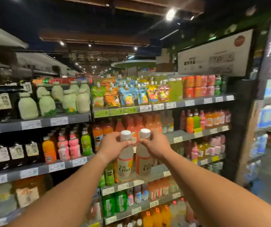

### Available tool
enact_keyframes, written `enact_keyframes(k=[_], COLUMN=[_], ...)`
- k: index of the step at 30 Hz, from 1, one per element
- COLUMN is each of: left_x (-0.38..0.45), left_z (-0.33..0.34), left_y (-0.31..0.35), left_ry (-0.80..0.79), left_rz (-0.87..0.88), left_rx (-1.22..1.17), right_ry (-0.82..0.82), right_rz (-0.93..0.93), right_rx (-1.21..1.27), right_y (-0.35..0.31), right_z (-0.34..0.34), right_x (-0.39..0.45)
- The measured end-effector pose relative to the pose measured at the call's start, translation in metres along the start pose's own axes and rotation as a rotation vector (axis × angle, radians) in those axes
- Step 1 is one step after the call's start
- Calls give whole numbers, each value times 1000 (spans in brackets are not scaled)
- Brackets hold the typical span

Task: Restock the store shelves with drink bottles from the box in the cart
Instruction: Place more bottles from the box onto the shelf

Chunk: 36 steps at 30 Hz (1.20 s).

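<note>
Two clear plastic bottles held upright side by side, nearly touching, long axes vertical, ribbed white screw caps up; left bottle (125,158) pinched at the neck by left hand (113,147), right bottle (143,158) pinched likewise by right hand (156,145); pale liquid, glossy orange-and-white labels; both raised in front of the grey metal shelf (154,173), bases near its front edge; contact with shelf unclear.

Two clear white-capped drink bottles up, the left bottle (125,158) and the right bottle (143,158). Two bare hands: left hand (113,147), right hand (156,146).
</note>
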<state>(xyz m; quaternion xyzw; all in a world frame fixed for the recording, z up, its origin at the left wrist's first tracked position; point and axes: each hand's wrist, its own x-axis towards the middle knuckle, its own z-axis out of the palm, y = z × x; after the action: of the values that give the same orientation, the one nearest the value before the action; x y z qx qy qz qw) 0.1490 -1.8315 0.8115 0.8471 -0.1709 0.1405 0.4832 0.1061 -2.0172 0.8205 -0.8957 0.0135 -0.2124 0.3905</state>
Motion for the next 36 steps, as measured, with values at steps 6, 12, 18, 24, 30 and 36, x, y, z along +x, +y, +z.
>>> enact_keyframes(k=[6,12,18,24,30,36], left_x=[14,41,92,153,202,251], left_z=[119,196,249,288,317,349], left_y=[49,72,57,42,35,36], left_ry=[-4,-34,-68,-72,-73,63], left_rz=[43,-14,-54,-77,-109,-67], left_rx=[6,-66,-35,-53,-16,-58], right_ry=[30,31,2,-12,-5,72], right_rz=[57,101,115,137,131,-8], right_rx=[-69,-100,-103,-68,-29,-7], right_y=[94,165,219,256,292,325], right_z=[-90,-129,-120,-114,-110,-113], right_x=[12,43,89,152,213,278])
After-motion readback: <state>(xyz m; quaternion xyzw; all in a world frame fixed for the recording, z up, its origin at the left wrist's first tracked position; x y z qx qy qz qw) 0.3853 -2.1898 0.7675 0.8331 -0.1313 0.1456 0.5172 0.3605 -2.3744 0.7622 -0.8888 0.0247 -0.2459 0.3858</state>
